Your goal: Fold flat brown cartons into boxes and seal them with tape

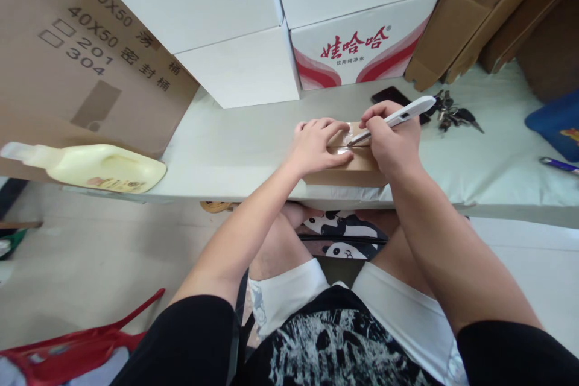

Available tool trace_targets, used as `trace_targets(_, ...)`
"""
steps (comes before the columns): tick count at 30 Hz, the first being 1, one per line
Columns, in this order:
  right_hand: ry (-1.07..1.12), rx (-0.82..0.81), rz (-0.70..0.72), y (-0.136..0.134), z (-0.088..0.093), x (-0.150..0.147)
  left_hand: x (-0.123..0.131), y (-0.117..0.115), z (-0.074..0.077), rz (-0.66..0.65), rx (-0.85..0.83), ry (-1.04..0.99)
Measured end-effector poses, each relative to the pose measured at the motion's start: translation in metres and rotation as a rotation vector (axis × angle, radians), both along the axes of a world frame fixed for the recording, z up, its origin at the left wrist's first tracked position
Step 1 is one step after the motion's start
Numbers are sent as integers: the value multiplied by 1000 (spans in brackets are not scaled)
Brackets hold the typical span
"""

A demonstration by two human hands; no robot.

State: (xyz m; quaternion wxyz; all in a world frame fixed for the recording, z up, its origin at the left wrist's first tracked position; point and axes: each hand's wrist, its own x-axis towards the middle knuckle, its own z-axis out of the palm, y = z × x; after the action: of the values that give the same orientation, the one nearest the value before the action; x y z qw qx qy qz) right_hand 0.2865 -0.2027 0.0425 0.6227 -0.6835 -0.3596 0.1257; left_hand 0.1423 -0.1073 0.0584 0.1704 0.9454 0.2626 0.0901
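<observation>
A small brown cardboard box [346,170] sealed with clear tape sits at the near edge of the white table [235,151]. My left hand [316,146] lies on top of the box, fingers curled and pressing down on it. My right hand [392,143] is closed around a white utility knife [398,117], whose blade tip touches the taped seam on the box top, between the two hands.
Large white cartons [235,18] and a red-printed carton [362,48] stand at the table's back. Brown cardboard [67,54] leans at left. A cream plastic bottle [104,167] lies left. A phone [391,96], keys [455,114], a pen [558,164] and a blue item [556,123] lie right. Red plastic stool [72,350] below.
</observation>
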Motion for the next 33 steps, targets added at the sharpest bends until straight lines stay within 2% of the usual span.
trace_targets(6, 19, 12, -28, -1, 3, -2, 0, -1, 0, 0, 4, 1)
trace_targets(16, 5, 54, -49, 0, -3, 1, 0, -2, 2, 9, 2, 13)
trace_targets(21, 75, 148, -42, 1, -10, 3, 0, -2, 3, -4, 4, 11)
trace_targets(25, 210, 188, -28, 9, -11, 7, 0, -1, 3, -1, -4, 21)
trace_targets(28, 387, 246, -22, 9, -4, 9, 1, -2, 3, 2, -6, 16)
trace_targets(30, 510, 297, 33, 0, 4, 10, 0, -3, 3, 2, -3, 10)
trace_targets(33, 634, 351, 157, -30, 14, 13, -2, -3, 2, 0, -3, 2)
